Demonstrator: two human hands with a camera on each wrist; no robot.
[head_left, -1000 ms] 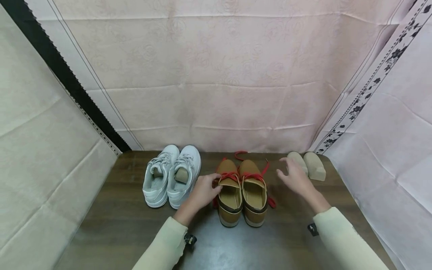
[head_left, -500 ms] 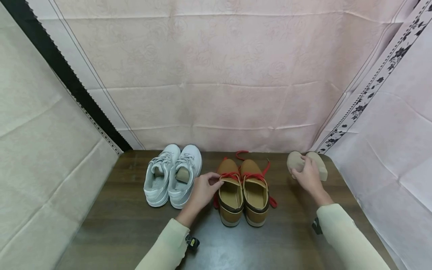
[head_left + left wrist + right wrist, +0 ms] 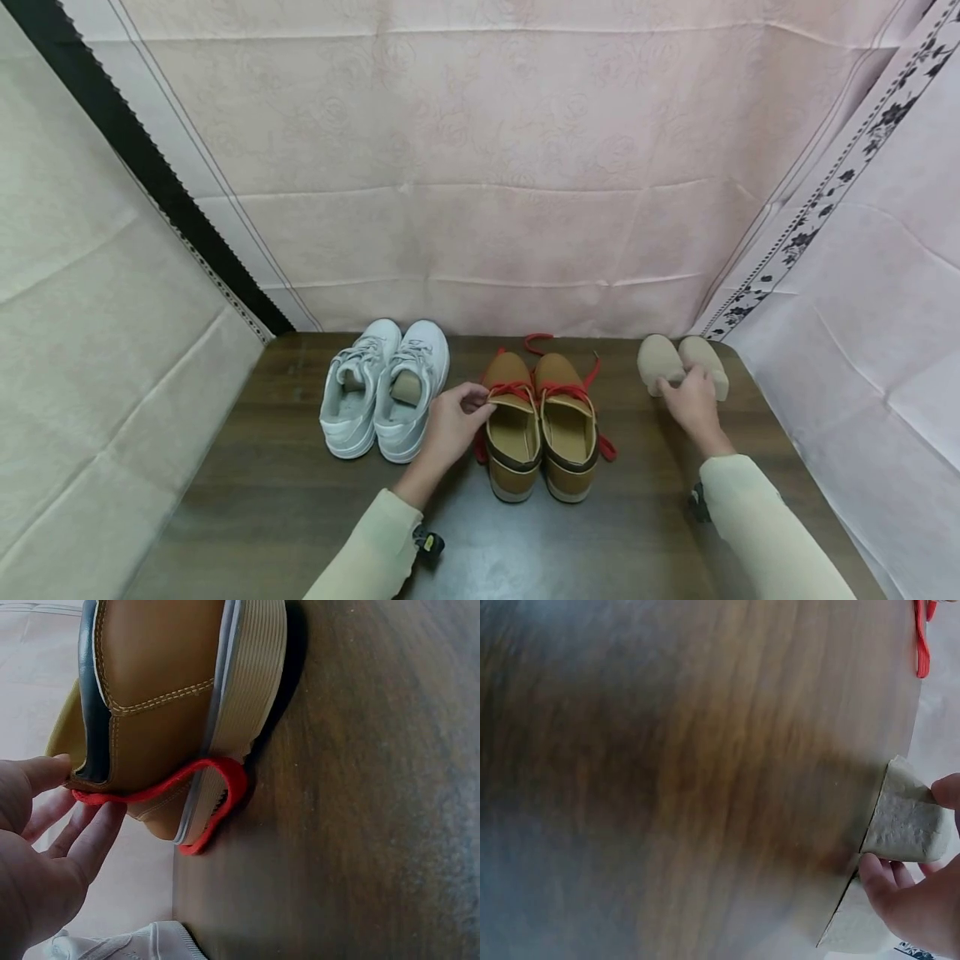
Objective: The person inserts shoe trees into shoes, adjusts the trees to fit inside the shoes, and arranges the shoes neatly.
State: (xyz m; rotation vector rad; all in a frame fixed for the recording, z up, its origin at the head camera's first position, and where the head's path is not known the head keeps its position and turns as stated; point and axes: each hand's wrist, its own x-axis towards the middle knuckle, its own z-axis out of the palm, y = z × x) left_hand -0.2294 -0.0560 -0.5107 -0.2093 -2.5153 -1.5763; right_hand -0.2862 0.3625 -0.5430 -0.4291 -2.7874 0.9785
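A pair of brown shoes with red laces stands mid-table. My left hand [image 3: 453, 421] pinches the side edge of the left brown shoe [image 3: 510, 421], thumb over the opening and fingertips outside. A red lace [image 3: 232, 780] loops past those fingertips down along the sole. At the back right lie two beige moulded shoe inserts. My right hand [image 3: 694, 406] is at their near ends. In the right wrist view, its thumb and fingers pinch the left insert [image 3: 907, 821], with fingertips in between it and the right insert [image 3: 703, 364].
White sneakers [image 3: 382, 387], each with a beige insert [image 3: 406, 388] inside, stand left of the brown shoes. The right brown shoe [image 3: 567, 429] is beside its mate, loose lace ends around it. Pale cloth [image 3: 465, 208] hangs behind the wooden table [image 3: 570, 550] and at both sides.
My right hand has moved right from open air to the beige inserts, then down to their near ends, taking hold of the left one. The left hand has stayed at the brown shoe.
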